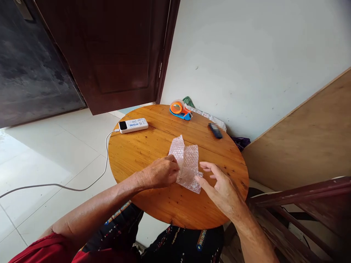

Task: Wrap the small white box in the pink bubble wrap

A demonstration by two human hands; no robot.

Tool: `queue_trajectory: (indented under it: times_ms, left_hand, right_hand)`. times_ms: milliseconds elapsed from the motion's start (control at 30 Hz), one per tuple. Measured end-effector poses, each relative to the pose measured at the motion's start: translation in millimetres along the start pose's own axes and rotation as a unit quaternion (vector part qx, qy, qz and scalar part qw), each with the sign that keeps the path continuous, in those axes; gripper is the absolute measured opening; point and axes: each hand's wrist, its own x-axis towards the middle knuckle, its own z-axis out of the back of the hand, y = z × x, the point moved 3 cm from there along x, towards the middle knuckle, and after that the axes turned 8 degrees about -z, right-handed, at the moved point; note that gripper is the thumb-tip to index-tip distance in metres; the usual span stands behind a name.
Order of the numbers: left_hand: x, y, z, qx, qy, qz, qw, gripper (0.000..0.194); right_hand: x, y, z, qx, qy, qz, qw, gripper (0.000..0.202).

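Clear bubble wrap (pixel 191 157) with a pinkish sheen lies in overlapping pieces or folds on the round wooden table (pixel 153 146). My left hand (pixel 163 171) is closed on its left edge, fingers curled and pinching the wrap. At the wrap's right side is my right hand (pixel 219 186), fingers apart, with the thumb at the wrap's edge and nothing gripped. Whether anything lies inside the wrap cannot be made out.
A white power bank (pixel 134 125) with a cable sits at the table's left edge. An orange and blue tape dispenser (pixel 181 109) stands at the back. A dark, pixelated object (pixel 215 130) lies back right. Wooden railing (pixel 301 193) is at the right.
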Motion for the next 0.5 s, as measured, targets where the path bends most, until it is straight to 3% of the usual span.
queue_trajectory:
  times_ms: [133, 233, 367, 500]
  left_hand:
    - [0.3, 0.3, -4.9, 0.029, -0.002, 0.027, 0.999, 0.018]
    - [0.1, 1.6, -8.2, 0.039, -0.011, 0.025, 0.999, 0.018]
    - [-1.0, 4.0, -10.3, 0.052, -0.012, 0.019, 0.998, 0.017]
    - [0.8, 5.5, -10.4, 0.054, 0.000, 0.020, 0.998, 0.017]
  right_hand:
    - [-11.5, -19.1, -11.9, 0.017, -0.009, -0.136, 0.990, 0.054]
    - [-14.4, -22.7, -23.8, 0.020, 0.013, -0.193, 0.981, 0.075]
    - [-11.0, -18.1, -36.4, 0.033, 0.001, -0.200, 0.979, 0.086]
    - [-7.7, -16.3, -47.8, 0.091, -0.036, -0.174, 0.980, 0.077]
